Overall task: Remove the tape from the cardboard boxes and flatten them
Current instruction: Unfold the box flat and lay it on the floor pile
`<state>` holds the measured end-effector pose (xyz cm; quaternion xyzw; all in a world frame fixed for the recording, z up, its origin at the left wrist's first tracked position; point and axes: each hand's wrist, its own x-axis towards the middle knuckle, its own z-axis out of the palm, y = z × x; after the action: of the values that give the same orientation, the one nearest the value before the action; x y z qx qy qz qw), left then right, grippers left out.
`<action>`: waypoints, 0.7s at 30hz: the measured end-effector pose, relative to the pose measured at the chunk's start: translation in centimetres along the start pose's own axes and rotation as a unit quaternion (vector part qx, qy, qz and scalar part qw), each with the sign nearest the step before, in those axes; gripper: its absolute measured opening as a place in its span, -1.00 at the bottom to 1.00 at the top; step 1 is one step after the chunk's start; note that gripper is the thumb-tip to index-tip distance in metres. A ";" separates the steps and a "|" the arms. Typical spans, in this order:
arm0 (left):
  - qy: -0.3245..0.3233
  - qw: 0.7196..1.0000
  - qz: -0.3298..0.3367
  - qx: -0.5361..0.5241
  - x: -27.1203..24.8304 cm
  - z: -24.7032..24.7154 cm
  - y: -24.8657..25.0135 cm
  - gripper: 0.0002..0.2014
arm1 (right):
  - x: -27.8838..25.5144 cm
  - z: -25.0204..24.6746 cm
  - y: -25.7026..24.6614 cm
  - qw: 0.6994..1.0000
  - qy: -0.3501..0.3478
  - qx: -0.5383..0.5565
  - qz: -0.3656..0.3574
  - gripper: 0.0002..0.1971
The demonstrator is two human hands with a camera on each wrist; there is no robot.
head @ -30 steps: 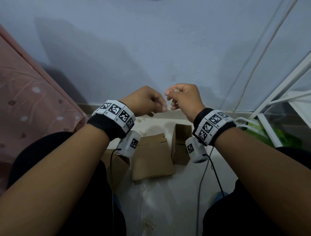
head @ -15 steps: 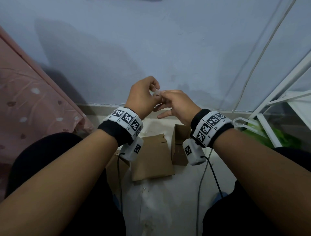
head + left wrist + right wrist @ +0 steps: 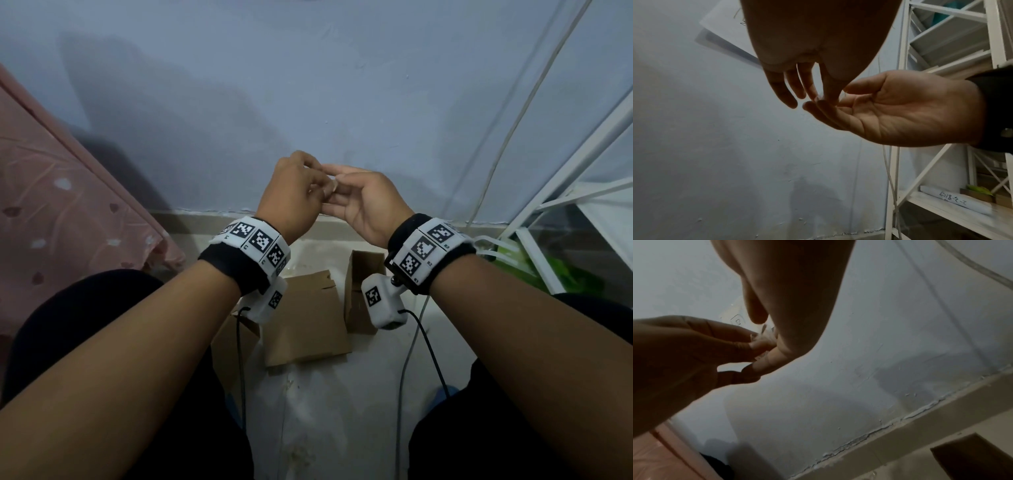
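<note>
Both hands are raised in front of the wall, fingertips together. My left hand pinches a small crumpled bit of clear tape between thumb and forefinger. My right hand lies palm up beside it with fingers loosely straight, and the tape touches its fingertips. Below on the floor lie a flattened cardboard box, a smaller box standing open to its right, and another cardboard piece partly hidden under my left forearm.
A pink patterned cloth fills the left side. A white metal rack stands at the right with a green thing under it. Two cables trail over the pale floor between my knees. The wall is close ahead.
The right hand, which gripped the tape a second ago, has turned palm up and opened. The left hand has risen over it and now pinches the tape.
</note>
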<state>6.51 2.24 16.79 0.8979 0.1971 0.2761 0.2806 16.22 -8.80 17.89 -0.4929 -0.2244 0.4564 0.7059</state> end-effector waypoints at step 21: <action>0.055 0.996 -0.028 -0.071 -0.5 -0.4 0.9 -0.93 | -0.3 -0.2 -0.9 0.974 0.140 -0.166 -0.062 -0.87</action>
<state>6.08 1.41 17.41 0.8533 0.2176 0.3304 0.3398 16.62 -9.21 18.65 -0.6477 -0.2256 0.2945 0.6655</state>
